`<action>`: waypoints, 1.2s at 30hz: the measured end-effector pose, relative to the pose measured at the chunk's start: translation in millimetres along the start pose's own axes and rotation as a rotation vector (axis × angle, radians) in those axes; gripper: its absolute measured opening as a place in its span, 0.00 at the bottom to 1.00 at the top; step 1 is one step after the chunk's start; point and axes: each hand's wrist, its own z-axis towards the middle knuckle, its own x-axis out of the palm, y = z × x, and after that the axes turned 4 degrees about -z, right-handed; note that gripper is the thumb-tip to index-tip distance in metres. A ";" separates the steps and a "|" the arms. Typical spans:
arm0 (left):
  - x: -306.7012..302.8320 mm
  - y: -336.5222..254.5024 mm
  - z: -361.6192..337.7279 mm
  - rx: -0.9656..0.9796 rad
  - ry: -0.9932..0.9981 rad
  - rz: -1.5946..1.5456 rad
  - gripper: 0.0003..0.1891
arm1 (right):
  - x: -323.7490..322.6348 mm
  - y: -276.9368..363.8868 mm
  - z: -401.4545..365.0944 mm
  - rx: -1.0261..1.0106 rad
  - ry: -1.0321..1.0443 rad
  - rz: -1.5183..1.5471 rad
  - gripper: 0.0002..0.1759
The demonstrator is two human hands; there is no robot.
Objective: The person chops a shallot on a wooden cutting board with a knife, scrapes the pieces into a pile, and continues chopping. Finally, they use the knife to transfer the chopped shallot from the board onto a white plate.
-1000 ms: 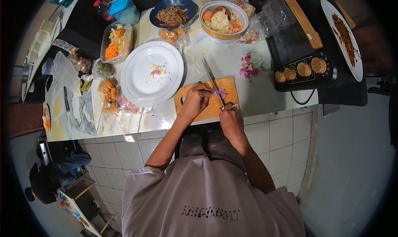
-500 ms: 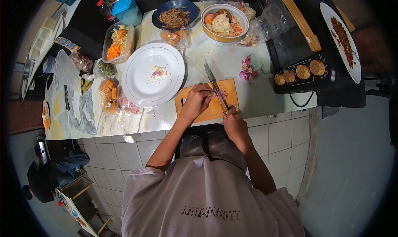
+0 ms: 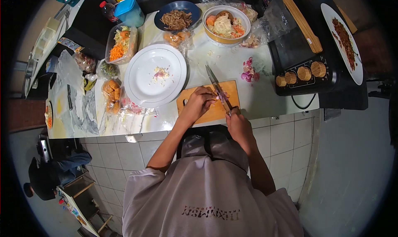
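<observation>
Chopped onion [image 3: 226, 95] lies just beside the left hand [image 3: 201, 101] (fingers bunched, its hold unclear), around the knife [image 3: 213, 79] clasped in the right hand [image 3: 238, 124].

Knife [image 3: 214, 79] Meets Onion [image 3: 224, 97]

The right hand [image 3: 239, 124] grips the knife by its handle. The left hand [image 3: 199, 102] pinches a bit of onion, and the blade is right next to its fingers. Little purple pieces lie beside the knife, just right of those fingers, on a tan board [image 3: 233, 87]. Left of the fingers and farther out is a white plate [image 3: 140, 82] with tiny chopped bits [image 3: 161, 74] in the middle. A small purple heap [image 3: 249, 71] lies right of the fingers, past the board. Way beyond the fingertips sit a blue plate [image 3: 158, 18] of brown strips [image 3: 176, 19] and a full bowl [image 3: 226, 40].
</observation>
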 end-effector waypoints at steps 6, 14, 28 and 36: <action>1.1 -9.0 3.6 -0.029 -0.026 0.019 0.10 | -7.8 0.2 -0.8 -0.035 -0.050 0.002 0.16; 4.0 -9.9 7.8 -0.012 -0.001 0.062 0.11 | -8.9 -9.1 2.1 -0.043 -0.083 -0.058 0.14; 8.3 -21.0 8.4 -0.032 -0.053 0.134 0.06 | -9.0 -19.5 -0.9 -0.065 -0.133 0.307 0.12; 5.1 -28.0 9.4 -0.083 -0.035 0.055 0.07 | -9.7 -20.0 -5.7 -0.018 -0.090 0.233 0.13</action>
